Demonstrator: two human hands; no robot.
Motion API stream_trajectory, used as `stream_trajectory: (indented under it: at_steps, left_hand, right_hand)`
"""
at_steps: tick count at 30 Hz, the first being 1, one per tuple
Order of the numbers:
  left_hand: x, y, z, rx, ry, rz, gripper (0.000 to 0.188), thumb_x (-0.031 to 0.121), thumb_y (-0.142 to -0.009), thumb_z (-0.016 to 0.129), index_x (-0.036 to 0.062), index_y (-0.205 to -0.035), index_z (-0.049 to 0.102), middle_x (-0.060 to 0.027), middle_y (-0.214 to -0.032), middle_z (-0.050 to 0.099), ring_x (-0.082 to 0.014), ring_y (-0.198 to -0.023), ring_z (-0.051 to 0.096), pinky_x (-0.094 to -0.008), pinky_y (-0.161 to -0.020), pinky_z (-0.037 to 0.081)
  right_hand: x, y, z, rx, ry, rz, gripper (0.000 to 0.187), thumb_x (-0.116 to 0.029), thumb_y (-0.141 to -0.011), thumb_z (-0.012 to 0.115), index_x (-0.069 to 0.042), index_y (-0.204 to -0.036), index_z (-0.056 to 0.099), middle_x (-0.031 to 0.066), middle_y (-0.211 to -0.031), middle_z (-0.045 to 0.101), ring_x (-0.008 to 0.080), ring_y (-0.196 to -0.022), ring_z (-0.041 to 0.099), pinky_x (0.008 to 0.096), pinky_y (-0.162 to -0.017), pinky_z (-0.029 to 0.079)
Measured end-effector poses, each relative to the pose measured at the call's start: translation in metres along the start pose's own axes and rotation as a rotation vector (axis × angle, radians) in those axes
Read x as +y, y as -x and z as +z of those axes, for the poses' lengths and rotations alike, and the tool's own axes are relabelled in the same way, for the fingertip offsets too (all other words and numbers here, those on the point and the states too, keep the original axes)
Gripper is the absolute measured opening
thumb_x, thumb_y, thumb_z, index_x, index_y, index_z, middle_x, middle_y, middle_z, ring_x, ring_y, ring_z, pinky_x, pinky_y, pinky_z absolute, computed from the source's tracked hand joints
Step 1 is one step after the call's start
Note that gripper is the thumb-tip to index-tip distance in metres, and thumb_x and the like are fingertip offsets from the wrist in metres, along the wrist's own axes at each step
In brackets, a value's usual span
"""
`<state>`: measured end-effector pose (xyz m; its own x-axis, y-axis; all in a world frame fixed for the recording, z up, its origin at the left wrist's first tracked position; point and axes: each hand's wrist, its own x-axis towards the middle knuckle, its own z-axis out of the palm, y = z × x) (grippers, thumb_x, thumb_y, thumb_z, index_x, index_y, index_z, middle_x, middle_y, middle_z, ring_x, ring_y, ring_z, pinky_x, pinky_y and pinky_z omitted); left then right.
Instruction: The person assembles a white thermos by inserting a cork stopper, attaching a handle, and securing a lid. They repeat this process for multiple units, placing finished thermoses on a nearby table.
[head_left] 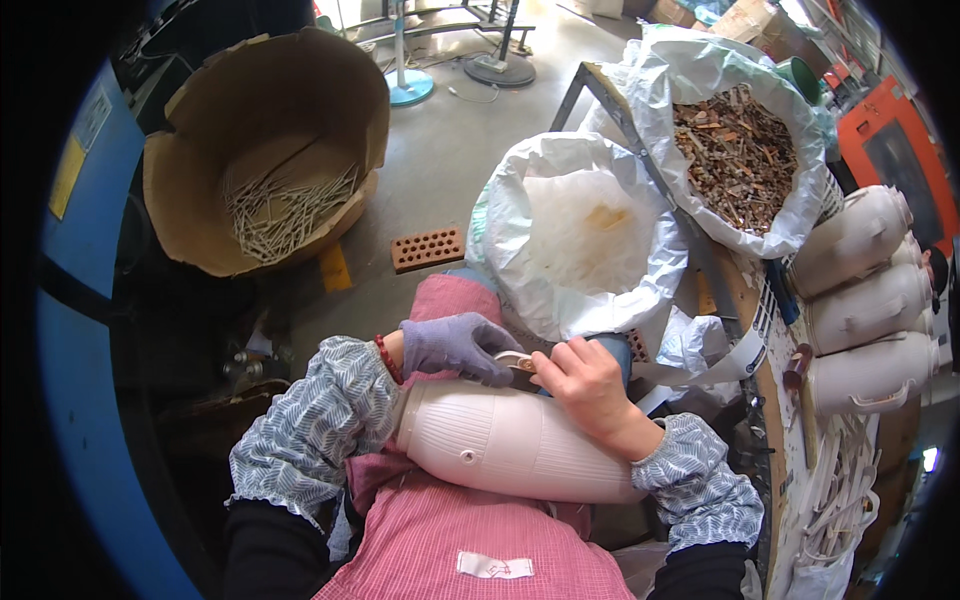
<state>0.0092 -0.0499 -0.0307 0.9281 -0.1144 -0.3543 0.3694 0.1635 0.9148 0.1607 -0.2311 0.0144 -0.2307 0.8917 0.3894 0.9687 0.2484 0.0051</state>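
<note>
Workshop with grey concrete floor (pixel 440 195). A tall brown cardboard drum (pixel 300 85), upper left of the frame, contains thin pale rods (pixel 290 215). A white-lined sack of brown scraps (pixel 740 150) stands upper right.

The pale pinkish, ribbed plastic cylindrical body (pixel 540 450) lies across the lap, lower centre. At its far side is a small pale curved handle (pixel 512 358); whether it is joined to the body cannot be confirmed.

Left hand (pixel 452 348), in a grey-purple knit glove: grip curled closed, apparently on the handle. Right hand (pixel 590 390), bare: fingers curled at the handle's other end; whether the grip is closed on the handle or a small tool cannot be told.

Progress: judged under way at the handle; completion not established. Several similar pale cylinders (pixel 868 310) rest by the tabletop (pixel 793 480), right of frame, one with a handle visible; whether these are finished cannot be determined.
</note>
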Motion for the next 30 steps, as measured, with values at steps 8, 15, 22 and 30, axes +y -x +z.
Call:
stream_trajectory:
  at_steps: [8, 15, 22, 30]
  left_hand:
    - [0.014, -0.016, 0.004, 0.111, -0.214, -0.195, 0.033, 0.034, -0.090, 0.069, 0.0021, -0.096, 0.071, -0.0010, -0.078, 0.066, -0.0077, -0.071, 0.057, -0.0248, -0.064, 0.047]
    - [0.017, -0.020, 0.009, 0.147, -0.140, -0.171, 0.037, 0.039, -0.088, 0.069, 0.0035, -0.100, 0.070, -0.0006, -0.076, 0.065, -0.0079, -0.064, 0.057, -0.0242, -0.054, 0.045]
    - [0.016, -0.009, 0.001, 0.025, 0.038, -0.110, 0.054, 0.023, -0.082, 0.078, -0.0011, -0.126, 0.060, -0.0074, -0.113, 0.067, -0.0129, -0.102, 0.060, -0.0268, -0.092, 0.047]
    - [0.006, -0.007, -0.001, 0.028, 0.059, -0.113, 0.053, 0.022, -0.082, 0.077, 0.0002, -0.127, 0.060, -0.0061, -0.111, 0.067, -0.0115, -0.100, 0.060, -0.0264, -0.090, 0.048]
  right_hand:
    - [0.018, 0.010, 0.023, 0.050, -0.091, -0.055, 0.031, -0.019, -0.071, 0.072, -0.004, -0.097, 0.065, 0.0034, -0.077, 0.052, 0.0199, -0.073, 0.054, 0.0307, -0.060, 0.048]
    - [0.021, 0.011, 0.018, 0.043, -0.153, 0.039, 0.016, -0.015, -0.073, 0.065, -0.006, -0.084, 0.059, 0.0041, -0.079, 0.050, 0.0197, -0.078, 0.054, 0.0295, -0.060, 0.046]
    - [0.021, 0.014, 0.012, 0.050, -0.187, 0.070, 0.036, -0.020, -0.069, 0.076, -0.008, -0.102, 0.069, 0.0016, -0.076, 0.051, 0.0181, -0.071, 0.053, 0.0318, -0.060, 0.046]
    - [0.021, 0.011, 0.013, 0.026, -0.154, 0.014, 0.032, -0.020, -0.071, 0.072, -0.006, -0.100, 0.067, 0.0024, -0.076, 0.050, 0.0182, -0.072, 0.052, 0.0306, -0.059, 0.045]
